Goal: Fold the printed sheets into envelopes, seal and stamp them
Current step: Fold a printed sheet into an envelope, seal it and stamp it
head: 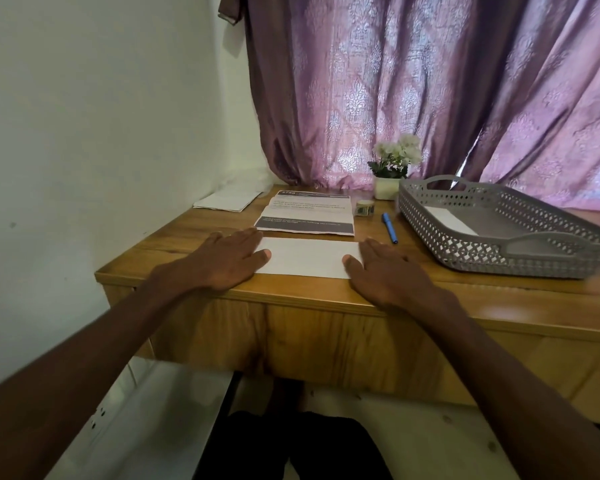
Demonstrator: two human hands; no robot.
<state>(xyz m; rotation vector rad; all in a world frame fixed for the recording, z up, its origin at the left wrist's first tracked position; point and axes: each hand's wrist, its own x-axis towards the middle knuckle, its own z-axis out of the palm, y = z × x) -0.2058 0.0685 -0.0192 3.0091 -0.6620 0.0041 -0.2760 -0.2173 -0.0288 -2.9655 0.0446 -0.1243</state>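
- At the near edge of the wooden desk point(465, 306), your left hand point(222, 259) and right hand point(383, 268) lie flat with straight fingers, pressing the two ends of a white folded sheet point(307, 256); neither hand grips anything.
- Just behind it lies the stack of printed sheets point(307, 214), so more folding looks left to do.
- One white piece point(451, 220) lies in the grey basket point(499, 258) on your right; whether it is a finished envelope I cannot tell.
- The envelopes point(227, 200) lie at the far left corner.
- The roll of stamps point(364, 207) and blue pen point(389, 227) lie between the sheets and the basket, so sealing and stamping of this one seem yet undone.
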